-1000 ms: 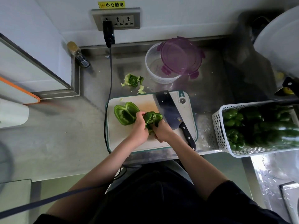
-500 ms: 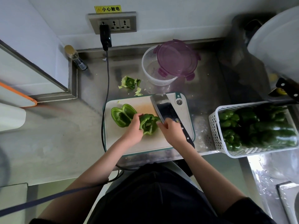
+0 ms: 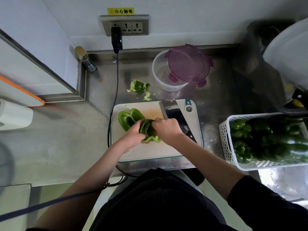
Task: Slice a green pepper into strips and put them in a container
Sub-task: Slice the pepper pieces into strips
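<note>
1. One head view only, worn by the person, looking steeply down and forward over the counter [image 3: 216, 100].
2. It sits close above: the left hand [image 3: 133, 135] and right hand [image 3: 166, 130] lie near frame centre.
3. Beyond the hands, the wall socket [image 3: 125, 25] tops the wide-angle, edge-bent frame.

Dark top with short sleeves [image 3: 260, 195], a ring [image 3: 158, 119] (silver-looking) on one finger.
</note>
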{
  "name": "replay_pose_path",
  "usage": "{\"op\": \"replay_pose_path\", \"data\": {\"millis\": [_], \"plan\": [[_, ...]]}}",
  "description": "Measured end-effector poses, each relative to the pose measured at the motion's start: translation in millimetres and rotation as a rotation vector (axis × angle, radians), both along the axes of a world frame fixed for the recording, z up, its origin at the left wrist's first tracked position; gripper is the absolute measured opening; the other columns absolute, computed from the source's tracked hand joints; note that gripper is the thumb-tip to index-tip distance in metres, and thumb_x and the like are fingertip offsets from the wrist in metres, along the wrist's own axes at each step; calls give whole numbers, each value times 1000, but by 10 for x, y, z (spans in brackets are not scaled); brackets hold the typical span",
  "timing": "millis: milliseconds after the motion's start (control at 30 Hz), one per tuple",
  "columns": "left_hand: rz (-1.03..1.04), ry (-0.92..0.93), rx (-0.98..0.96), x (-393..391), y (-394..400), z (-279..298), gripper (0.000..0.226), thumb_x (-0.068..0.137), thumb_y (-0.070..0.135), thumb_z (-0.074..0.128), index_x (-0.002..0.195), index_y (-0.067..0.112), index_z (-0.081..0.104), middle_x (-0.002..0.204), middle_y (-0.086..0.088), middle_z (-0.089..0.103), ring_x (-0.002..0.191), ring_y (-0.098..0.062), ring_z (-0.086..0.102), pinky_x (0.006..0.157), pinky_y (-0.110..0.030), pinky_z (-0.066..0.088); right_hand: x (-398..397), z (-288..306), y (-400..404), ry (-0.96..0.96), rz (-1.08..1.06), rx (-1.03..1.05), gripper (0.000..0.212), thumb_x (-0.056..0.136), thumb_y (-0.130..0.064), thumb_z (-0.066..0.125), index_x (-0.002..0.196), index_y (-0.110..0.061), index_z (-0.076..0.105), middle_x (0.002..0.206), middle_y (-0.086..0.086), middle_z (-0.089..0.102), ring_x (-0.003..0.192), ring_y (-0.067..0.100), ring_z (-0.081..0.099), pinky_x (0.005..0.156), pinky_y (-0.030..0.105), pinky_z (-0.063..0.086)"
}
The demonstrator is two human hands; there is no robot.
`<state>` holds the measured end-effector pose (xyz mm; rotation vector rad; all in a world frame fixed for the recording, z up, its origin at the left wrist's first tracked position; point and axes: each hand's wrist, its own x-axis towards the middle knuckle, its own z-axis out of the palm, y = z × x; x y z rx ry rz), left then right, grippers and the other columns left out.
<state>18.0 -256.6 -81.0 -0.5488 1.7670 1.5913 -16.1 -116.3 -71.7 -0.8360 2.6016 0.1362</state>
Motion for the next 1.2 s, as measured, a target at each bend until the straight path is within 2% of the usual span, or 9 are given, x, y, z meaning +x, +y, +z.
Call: {"op": "replay_pose_path", "data": {"millis": [167, 333, 533, 600, 733, 867, 933, 1033, 1200], "plan": [[79, -5, 14, -27, -60, 32, 65, 84, -19, 40, 137, 18, 35, 124, -10, 47, 106, -29, 58, 78, -38, 57, -43, 144, -13, 9, 33, -95, 15, 94, -16, 48, 105, -11, 58, 105, 4, 60, 88, 25, 61, 59, 30, 36], [158, -117, 80, 43, -175, 27, 59, 84, -18, 44, 128, 22, 38, 123, -10, 47, 103, -30, 60, 77, -39, 57, -645, 347, -162, 57, -542, -649, 11, 89, -21, 57, 93, -13, 63, 86, 6, 68, 75, 25, 63, 64, 36, 53], [198, -131, 107, 7, -168, 47, 57, 85, -14, 48, 130, 21, 41, 122, -9, 47, 101, -28, 60, 73, -36, 59, -633, 249, 49, -123, -781, -611, 27, 89, -4, 49, 114, -12, 49, 109, 6, 59, 92, 23, 53, 71, 31, 40], [201, -104, 98, -18, -139, 30, 55, 87, -9, 51, 135, 16, 41, 119, -8, 51, 96, -24, 63, 71, -33, 58, -202, 132, 420, -20, -935, -595, 25, 88, -16, 57, 110, -9, 48, 110, 10, 56, 100, 28, 52, 78, 36, 43], [116, 24, -3, -58, -75, 44, 42, 92, 5, 55, 132, 12, 42, 109, 1, 54, 91, -14, 61, 66, -26, 58, 312, -138, 738, -170, -1088, -280, 72, 75, -50, 72, 118, -3, 39, 125, 17, 44, 120, 37, 39, 95, 46, 37], [-1, 185, -167, -35, -36, 27, 33, 94, 4, 52, 121, 19, 40, 117, -7, 48, 95, -19, 57, 74, -34, 59, 348, -226, 727, -173, -1115, -166, 88, 71, -51, 76, 127, -1, 31, 133, 19, 41, 125, 37, 38, 97, 45, 38], [-75, 310, -323, -9, -17, -2, 33, 92, 4, 54, 121, 15, 43, 114, -6, 52, 93, -18, 57, 67, -20, 56, 309, -245, 750, -211, -1148, -148, 90, 71, -52, 75, 130, 0, 30, 134, 20, 41, 125, 37, 39, 97, 46, 38], [-139, 455, -492, 38, 12, -45, 38, 89, 6, 60, 124, 13, 47, 110, -3, 59, 100, -19, 60, 72, -17, 46, 333, -283, 785, -241, -1083, -159, 68, 78, -48, 70, 123, -7, 40, 125, 16, 49, 115, 35, 47, 92, 44, 43], [-62, 438, -496, 40, 37, -91, 40, 87, 6, 64, 123, 13, 50, 106, -2, 60, 97, -19, 62, 79, -28, 55, 525, -187, 768, -267, -1170, -719, 17, 92, -16, 54, 92, -17, 38, 74, 3, 53, 60, 28, 62, 44, 35, 50]]}}
